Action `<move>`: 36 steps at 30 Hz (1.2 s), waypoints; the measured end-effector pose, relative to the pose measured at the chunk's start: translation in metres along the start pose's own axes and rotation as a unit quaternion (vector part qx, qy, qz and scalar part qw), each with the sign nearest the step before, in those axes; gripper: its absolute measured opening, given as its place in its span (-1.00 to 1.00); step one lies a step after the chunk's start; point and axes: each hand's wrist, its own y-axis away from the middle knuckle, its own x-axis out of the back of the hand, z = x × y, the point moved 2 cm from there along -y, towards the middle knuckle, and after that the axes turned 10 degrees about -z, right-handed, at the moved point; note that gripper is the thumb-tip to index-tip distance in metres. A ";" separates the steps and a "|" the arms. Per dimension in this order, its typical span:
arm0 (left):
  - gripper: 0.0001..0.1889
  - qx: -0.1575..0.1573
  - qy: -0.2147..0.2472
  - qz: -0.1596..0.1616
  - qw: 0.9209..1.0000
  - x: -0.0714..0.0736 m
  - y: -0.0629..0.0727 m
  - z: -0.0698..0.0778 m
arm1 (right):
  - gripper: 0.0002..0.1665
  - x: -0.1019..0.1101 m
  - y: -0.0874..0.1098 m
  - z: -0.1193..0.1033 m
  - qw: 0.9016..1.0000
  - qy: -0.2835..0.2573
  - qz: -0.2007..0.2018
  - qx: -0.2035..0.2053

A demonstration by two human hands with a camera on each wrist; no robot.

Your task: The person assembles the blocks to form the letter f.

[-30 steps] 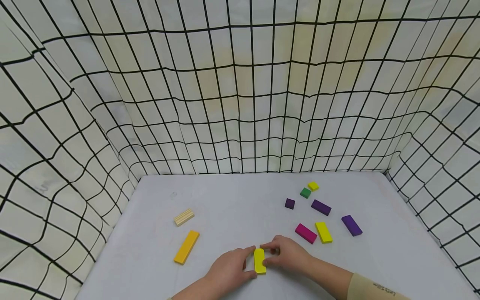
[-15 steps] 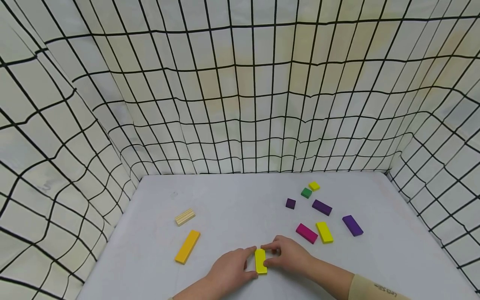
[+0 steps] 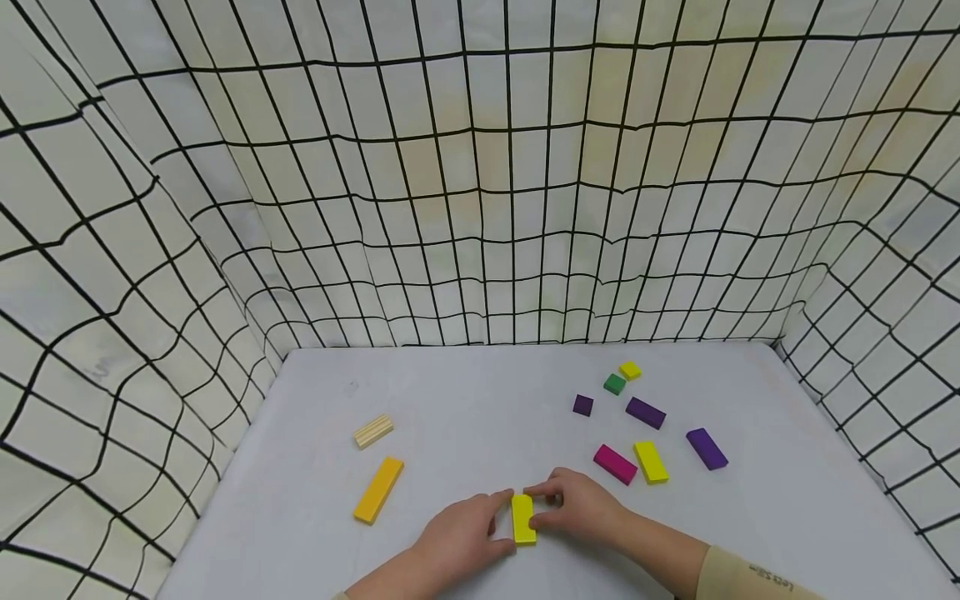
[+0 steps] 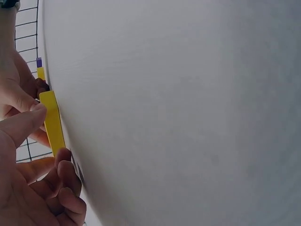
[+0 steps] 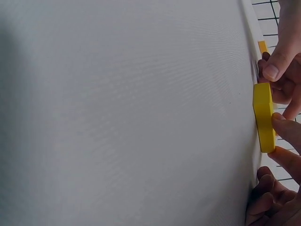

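Head view: what's between those two hands?

A yellow block (image 3: 522, 517), lying on the white table (image 3: 465, 392) close to the person. The left hand (image 3: 467, 533) pinches it lengthwise, forefinger at the far end, thumb by the near one, the two set well apart. The right hand (image 3: 576, 506) pinches it too, thumb on its right side and forefinger at the far end.

Anything close by?

To the right of the yellow block and a little beyond, a magenta block (image 3: 615, 464) sits just beside a second yellow block (image 3: 651, 462); a purple block (image 3: 707, 448) is farther right.

And past those?

Beyond the yellow block, rightward: a dark purple block (image 3: 646, 412), a small dark cube (image 3: 582, 405), and a green cube (image 3: 614, 383) near a small yellow piece (image 3: 630, 370). To its left, an orange block (image 3: 378, 490), with a pale ridged block (image 3: 373, 431) past that. A white backdrop (image 3: 491, 217) crossed by black lines rises behind everything.
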 end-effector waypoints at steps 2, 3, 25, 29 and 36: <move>-0.31 0.002 0.003 0.006 1.000 0.002 0.001 -0.003 | -0.48 0.000 0.000 0.000 1.000 0.000 0.000 0.001; -0.31 0.003 0.004 0.010 1.000 0.003 0.002 -0.005 | -0.49 0.000 -0.001 0.000 1.000 -0.001 0.000 0.002; -0.31 0.062 0.035 0.108 0.992 0.047 0.030 -0.042 | -0.49 0.000 -0.004 0.000 1.000 -0.008 -0.007 0.000; -0.32 0.082 0.051 0.142 0.985 0.058 0.040 -0.058 | -0.49 0.000 -0.004 0.000 1.000 -0.011 -0.009 0.002; -0.33 0.123 0.059 0.166 0.977 0.075 0.055 -0.083 | -0.49 -0.001 -0.002 0.001 1.000 -0.021 -0.013 0.004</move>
